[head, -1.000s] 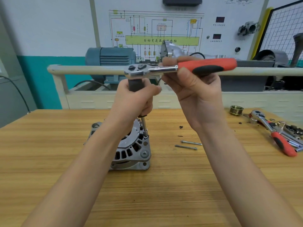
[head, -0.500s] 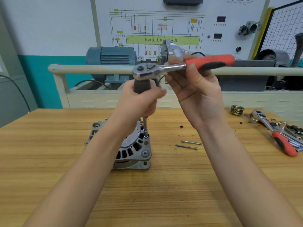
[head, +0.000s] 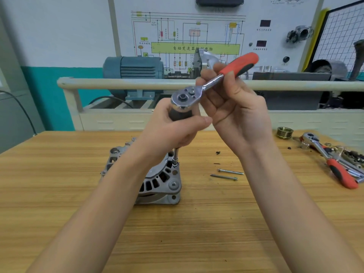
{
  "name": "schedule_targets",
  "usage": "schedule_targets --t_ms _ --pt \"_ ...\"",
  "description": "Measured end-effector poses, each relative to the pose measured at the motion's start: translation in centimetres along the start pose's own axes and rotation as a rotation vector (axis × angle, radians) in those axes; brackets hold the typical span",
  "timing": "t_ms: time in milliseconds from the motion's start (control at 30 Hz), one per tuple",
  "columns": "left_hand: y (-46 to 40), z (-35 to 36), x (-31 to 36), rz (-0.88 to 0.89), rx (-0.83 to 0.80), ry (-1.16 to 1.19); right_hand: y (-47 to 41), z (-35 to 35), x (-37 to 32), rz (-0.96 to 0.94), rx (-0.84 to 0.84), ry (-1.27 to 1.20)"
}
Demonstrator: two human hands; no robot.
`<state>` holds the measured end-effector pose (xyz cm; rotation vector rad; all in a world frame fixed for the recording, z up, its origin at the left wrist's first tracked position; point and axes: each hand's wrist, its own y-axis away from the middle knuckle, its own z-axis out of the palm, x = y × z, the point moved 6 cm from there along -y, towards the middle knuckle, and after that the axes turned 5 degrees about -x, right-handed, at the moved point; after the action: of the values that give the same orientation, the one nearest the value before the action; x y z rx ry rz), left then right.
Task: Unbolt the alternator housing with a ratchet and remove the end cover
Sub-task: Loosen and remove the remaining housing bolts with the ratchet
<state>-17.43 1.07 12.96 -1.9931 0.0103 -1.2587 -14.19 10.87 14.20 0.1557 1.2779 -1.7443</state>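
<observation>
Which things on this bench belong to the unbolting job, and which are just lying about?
In use:
ratchet, held by the right hand
extension bar, gripped by the left hand
alternator
two removed bolts

Lying about:
second ratchet
brass pulley
blue motor
wiring diagram board

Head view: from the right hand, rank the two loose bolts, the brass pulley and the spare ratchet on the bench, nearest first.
Measured from the right hand:
1. Two loose bolts, lying on the bench just below the wrist, right of the alternator.
2. Brass pulley, standing at the bench's far right edge.
3. Spare ratchet, lying farther right; its head sits close to the pulley, so these two are nearly tied.
</observation>
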Motion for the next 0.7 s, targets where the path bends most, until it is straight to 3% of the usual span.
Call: schedule_targets --t_ms 167,233,533,633,700 --pt "0.2 -2.3 -0.5 -0.061 0.338 0.088 0.4 1.0 -1.0 -0.155 -0.082 0.256" --pt "0.4 -2.9 -0.5 -0.066 0.382 0.080 0.6 1.6 -0.9 -0.217 -0.132 0.372" --pt "0.2 -0.2 0.0 -0.006 -0.054 -0.026 0.1 0.0 0.3 -0.007 0.063 0.071" --pt "0.4 0.3 -0.1 -0.026 -0.109 -0.018 0.2 0.3 0.3 -0.007 0.022 0.055" --pt "0.3 0.1 -0.1 -0.040 -0.062 -0.023 0.2 0.3 0.0 -0.035 0.017 0.045"
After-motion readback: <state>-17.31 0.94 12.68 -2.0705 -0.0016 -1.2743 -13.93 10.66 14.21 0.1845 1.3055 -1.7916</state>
